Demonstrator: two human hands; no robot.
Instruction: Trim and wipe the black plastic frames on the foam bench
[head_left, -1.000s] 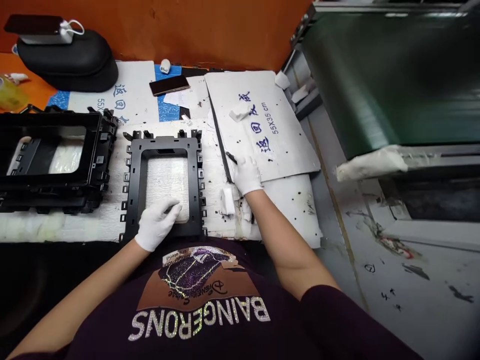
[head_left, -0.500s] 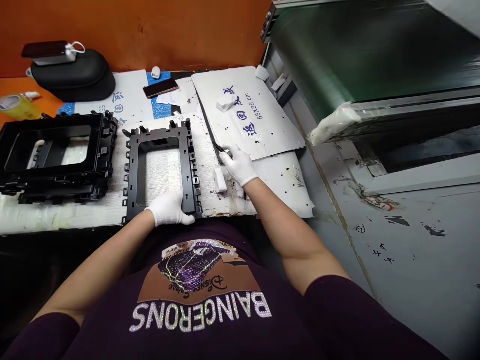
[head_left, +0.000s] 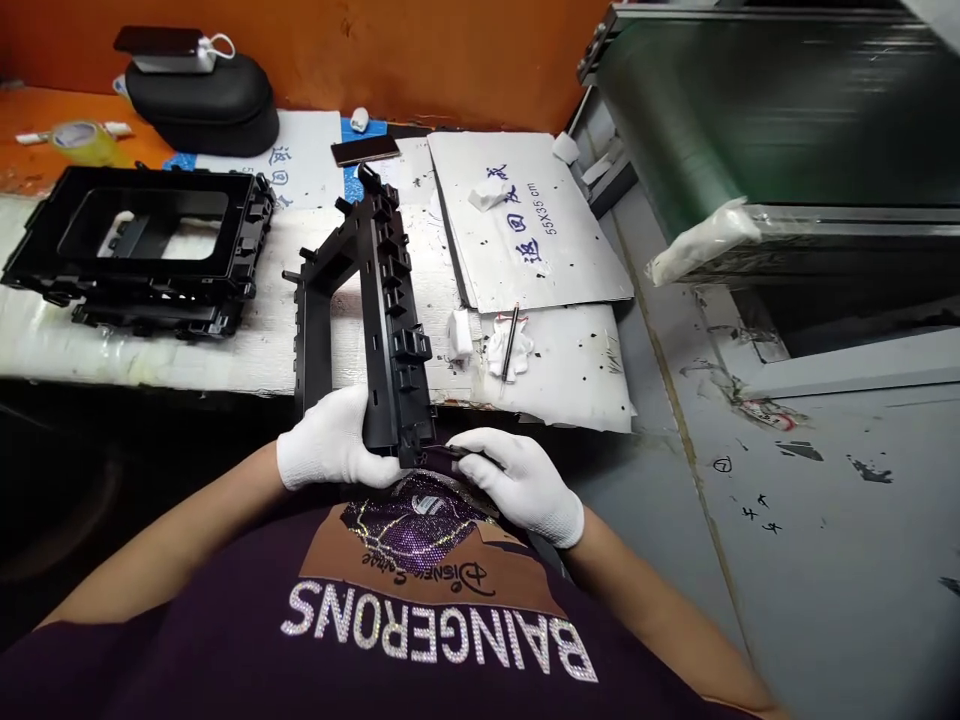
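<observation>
My left hand (head_left: 337, 440), in a white knit glove, is closed on the near end of a black plastic frame (head_left: 386, 310). The frame is tilted up on its side, and its clip-lined edge faces right. My right hand (head_left: 521, 485), gloved as well, pinches a thin black tool (head_left: 480, 457) close to the frame's near corner. The tool's slim end points left toward that corner; I cannot tell whether they touch, nor its exact kind. Both hands are at the table's front edge, just before my body.
Stacked black frames (head_left: 142, 250) stand on the left of the white-covered table. A pen (head_left: 511, 340) lies across a crumpled white cloth (head_left: 521, 350), beside a white block (head_left: 459, 335). Behind are a marked white sheet (head_left: 540, 230), a phone (head_left: 366, 150) and a black case (head_left: 202, 105). A green conveyor (head_left: 787, 120) stands right.
The frame has gone from lying flat to tilted on its side, raised by my left hand. My right hand has come from the white sheet's edge back toward my body with the black tool.
</observation>
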